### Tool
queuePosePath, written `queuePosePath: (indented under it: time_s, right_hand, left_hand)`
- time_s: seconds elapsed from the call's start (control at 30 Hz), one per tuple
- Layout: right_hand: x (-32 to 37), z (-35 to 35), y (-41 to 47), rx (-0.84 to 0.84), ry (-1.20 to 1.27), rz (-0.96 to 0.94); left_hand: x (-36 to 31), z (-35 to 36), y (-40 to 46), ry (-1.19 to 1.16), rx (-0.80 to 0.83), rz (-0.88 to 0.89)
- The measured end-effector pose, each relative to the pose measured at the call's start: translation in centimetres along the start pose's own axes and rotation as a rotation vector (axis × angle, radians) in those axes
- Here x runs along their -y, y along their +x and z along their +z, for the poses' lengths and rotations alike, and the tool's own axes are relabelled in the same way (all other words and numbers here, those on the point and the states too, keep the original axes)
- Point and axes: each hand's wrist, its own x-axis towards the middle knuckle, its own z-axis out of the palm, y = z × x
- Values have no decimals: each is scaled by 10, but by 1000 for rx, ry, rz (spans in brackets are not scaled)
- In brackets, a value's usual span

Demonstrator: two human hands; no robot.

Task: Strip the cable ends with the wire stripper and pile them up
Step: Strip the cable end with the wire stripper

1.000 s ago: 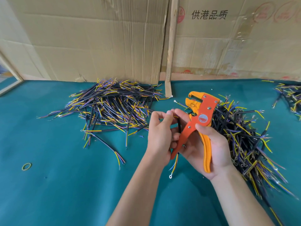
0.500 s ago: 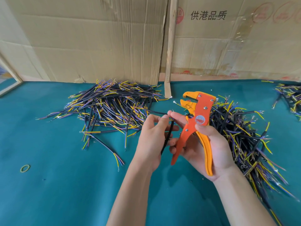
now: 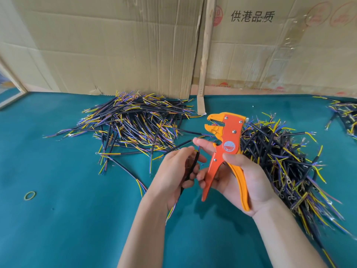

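My right hand [image 3: 241, 176] grips the orange wire stripper [image 3: 225, 151] by its handles, jaws pointing up and to the left. My left hand [image 3: 173, 173] holds a short black cable [image 3: 192, 167] upright just left of the stripper; its coloured wire ends poke out at the top by my fingertips and hang below my wrist. The cable is not in the jaws. A big pile of black cables with yellow and purple ends [image 3: 135, 122] lies behind my left hand. Another pile [image 3: 286, 163] lies behind and to the right of my right hand.
The work surface is teal cloth [image 3: 77, 219]. Flattened cardboard [image 3: 116, 45] and a wooden slat [image 3: 204, 51] stand along the back. A yellow rubber band [image 3: 30, 195] lies at the left. More cables [image 3: 343, 115] sit at the far right edge.
My left hand has drawn down and left away from the stripper, tilting the cable more upright. The stripper has tipped slightly left; its jaws look more closed.
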Motion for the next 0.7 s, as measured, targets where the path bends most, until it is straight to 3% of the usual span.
queuePosePath:
  time_s: [0.17, 0.27, 0.4, 0.7]
  right_hand:
    - [-3, 1, 0, -69, 7, 17]
    - [-6, 1, 1, -103, 13, 35]
    - [-9, 2, 3, -133, -2, 60]
    - [-14, -1, 5, -182, -4, 67]
  left_hand:
    - [15, 4, 1, 71, -200, 198]
    - [26, 7, 3, 54, -301, 230]
    - [34, 7, 7, -68, -305, 205]
    - [37, 0, 15, -100, -301, 227]
